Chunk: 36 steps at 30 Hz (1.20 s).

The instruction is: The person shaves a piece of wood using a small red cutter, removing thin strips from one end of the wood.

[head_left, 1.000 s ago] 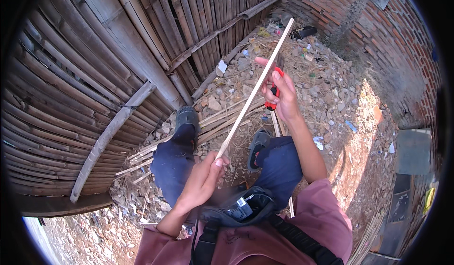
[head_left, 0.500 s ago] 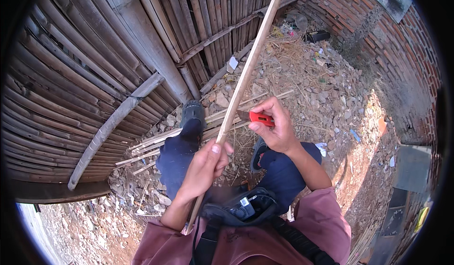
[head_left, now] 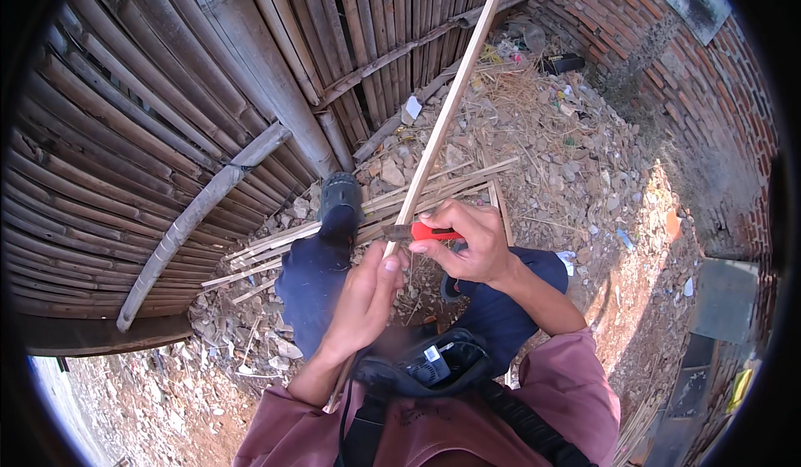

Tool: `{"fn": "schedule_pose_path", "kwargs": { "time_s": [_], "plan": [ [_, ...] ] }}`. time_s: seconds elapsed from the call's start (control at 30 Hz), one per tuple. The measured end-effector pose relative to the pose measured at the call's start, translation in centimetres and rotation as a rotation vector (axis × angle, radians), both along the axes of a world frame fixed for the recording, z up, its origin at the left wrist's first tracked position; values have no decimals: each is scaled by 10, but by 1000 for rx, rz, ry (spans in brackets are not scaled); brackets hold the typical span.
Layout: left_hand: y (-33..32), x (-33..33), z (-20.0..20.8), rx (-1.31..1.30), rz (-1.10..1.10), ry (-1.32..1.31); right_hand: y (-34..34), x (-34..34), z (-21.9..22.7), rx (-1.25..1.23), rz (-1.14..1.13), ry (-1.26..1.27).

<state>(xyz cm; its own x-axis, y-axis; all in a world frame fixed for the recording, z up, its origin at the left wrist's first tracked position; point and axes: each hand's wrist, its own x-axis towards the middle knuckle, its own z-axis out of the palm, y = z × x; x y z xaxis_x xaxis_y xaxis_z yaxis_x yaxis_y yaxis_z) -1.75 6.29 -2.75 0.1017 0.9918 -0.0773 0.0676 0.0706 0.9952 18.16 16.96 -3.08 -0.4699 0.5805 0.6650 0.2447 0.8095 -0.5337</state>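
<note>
My left hand [head_left: 365,293] is wrapped round the lower part of a long, pale bamboo strip [head_left: 446,121], which slants up and away to the right. My right hand [head_left: 469,246] grips a red utility knife [head_left: 434,232]. Its dark blade [head_left: 397,233] lies across the strip just above my left fingers and appears to touch it. The strip's near end runs back under my left forearm, partly hidden. Below the hands, an open black waist bag [head_left: 438,365] hangs at my front with a grey device inside.
Several cut bamboo strips [head_left: 275,246] lie on the rubble by my left shoe [head_left: 340,196]. A bamboo slat wall [head_left: 158,117] rises on the left, and a curved-looking brick wall [head_left: 709,92] on the right. Stones and dry straw [head_left: 509,92] cover the ground ahead.
My right hand has moved the knife down and left along the strip, close to my left hand. Another strip now shows beyond my right hand, near the right knee.
</note>
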Motion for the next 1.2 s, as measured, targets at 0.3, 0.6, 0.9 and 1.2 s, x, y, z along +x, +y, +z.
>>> {"fn": "schedule_pose_path", "kwargs": {
  "time_s": [0.3,0.6,0.9,1.2],
  "plan": [
    [0,6,-3,115,92,236,-3,-3,5,-2,-32,-33],
    [0,6,-5,115,103,315,-3,-5,7,47,-76,-47],
    [-1,6,-6,139,116,337,5,-1,7,45,-134,7],
    [0,7,-5,153,122,355,6,-1,17,28,-154,-42]
  ]
}}
